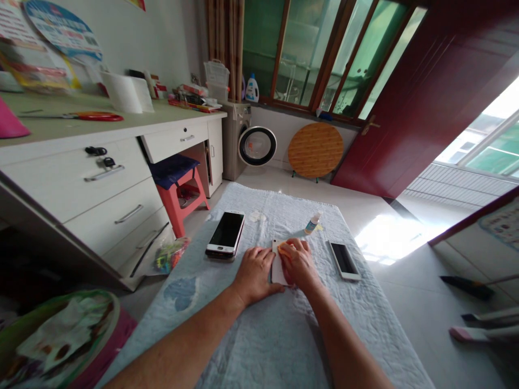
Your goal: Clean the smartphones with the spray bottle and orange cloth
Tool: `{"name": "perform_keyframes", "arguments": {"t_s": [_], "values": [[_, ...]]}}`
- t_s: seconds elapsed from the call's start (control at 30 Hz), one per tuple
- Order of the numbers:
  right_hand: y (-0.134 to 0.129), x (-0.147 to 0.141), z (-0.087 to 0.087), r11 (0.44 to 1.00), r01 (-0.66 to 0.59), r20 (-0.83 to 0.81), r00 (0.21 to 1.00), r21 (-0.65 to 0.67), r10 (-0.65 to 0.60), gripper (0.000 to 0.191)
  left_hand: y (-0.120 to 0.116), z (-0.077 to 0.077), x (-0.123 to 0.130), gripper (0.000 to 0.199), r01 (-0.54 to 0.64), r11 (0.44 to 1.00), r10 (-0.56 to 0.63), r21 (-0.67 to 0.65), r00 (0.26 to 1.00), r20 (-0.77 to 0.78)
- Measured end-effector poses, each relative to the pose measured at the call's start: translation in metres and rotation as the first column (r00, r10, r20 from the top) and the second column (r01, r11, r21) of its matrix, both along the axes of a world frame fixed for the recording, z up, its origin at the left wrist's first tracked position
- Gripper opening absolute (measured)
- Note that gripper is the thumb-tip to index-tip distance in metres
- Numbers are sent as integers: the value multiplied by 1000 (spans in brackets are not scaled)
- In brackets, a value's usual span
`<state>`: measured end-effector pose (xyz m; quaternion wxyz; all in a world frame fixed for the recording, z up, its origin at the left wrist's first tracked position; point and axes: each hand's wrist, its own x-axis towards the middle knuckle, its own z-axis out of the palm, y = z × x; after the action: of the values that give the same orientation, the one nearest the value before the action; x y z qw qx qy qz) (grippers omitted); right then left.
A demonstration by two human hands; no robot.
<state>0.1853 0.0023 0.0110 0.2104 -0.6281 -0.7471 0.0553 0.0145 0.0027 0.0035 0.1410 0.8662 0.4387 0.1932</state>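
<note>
A white phone (278,273) lies on the cloth-covered table with its back up, the camera lens at its far end. My left hand (254,274) grips it, fingers along its left edge and thumb at the near end. An orange cloth (285,248) is bunched under the fingers of my right hand (299,263), which presses it onto the phone's back. My right hand hides much of that surface. Beyond it stands a small bottle (312,223) with a blue label. To the left lies a stack of phones (225,233), and to the right another white phone (344,260), screen up.
A pale blue quilted cloth (259,346) covers the table. At left are a white desk (109,189), a red stool (178,202) and a filled waste bin (119,319). Farther off stand a washing machine (233,146) with its door open and a round wooden tabletop (316,150).
</note>
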Motion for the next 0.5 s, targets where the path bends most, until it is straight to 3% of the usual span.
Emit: {"name": "perform_keyframes", "arguments": {"t_s": [0.13,0.37,0.5], "values": [[1,-1,3,999,-30,-3,1000,-39,29,22,1,-2,-1,76,13,1000,-13,12,1000,27],[-3,4,4,952,-289,-108,954,-104,278,19,2,-2,-1,63,22,999,-24,33,998,58],[-2,4,2,963,-254,-118,963,-94,242,18,4,0,-3,52,59,998,-61,31,995,73]]}}
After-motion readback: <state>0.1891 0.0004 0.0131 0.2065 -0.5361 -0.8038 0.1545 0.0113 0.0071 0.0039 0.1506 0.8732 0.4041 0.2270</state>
